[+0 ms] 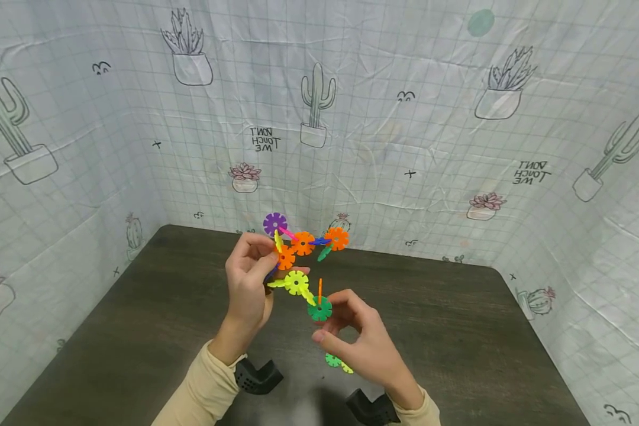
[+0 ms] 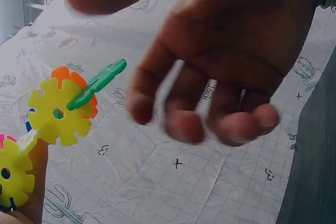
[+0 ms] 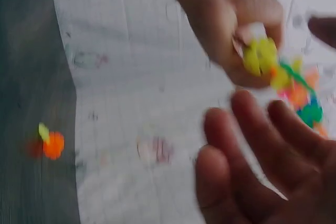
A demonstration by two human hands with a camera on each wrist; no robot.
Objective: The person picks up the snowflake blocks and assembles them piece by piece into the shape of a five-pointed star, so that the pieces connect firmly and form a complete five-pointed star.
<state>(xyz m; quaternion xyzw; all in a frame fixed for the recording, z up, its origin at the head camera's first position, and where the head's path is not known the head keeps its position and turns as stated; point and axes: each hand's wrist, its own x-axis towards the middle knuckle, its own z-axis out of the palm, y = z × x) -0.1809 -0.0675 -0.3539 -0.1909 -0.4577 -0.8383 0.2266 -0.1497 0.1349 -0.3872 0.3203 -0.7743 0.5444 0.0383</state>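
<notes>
My left hand (image 1: 247, 275) grips a zigzag chain of notched plastic discs near an orange disc (image 1: 284, 258). Toward the back, the chain carries a purple disc (image 1: 274, 223) and further orange discs. Its near part runs through a yellow disc (image 1: 296, 283) to a green disc (image 1: 319, 309), where an orange disc (image 1: 320, 289) stands edge-on. My right hand (image 1: 359, 337) is beside that green disc, thumb and fingers apart. In the left wrist view, the right hand (image 2: 220, 72) holds nothing, its fingers loosely bent. The right wrist view is blurred.
Beneath the right hand, a light green disc (image 1: 332, 360) and a yellow disc (image 1: 347, 367) lie on the dark table (image 1: 436, 307). A white cactus-print cloth (image 1: 383, 148) rises along the table's back and sides. Black wrist mounts (image 1: 258, 377) are on both arms.
</notes>
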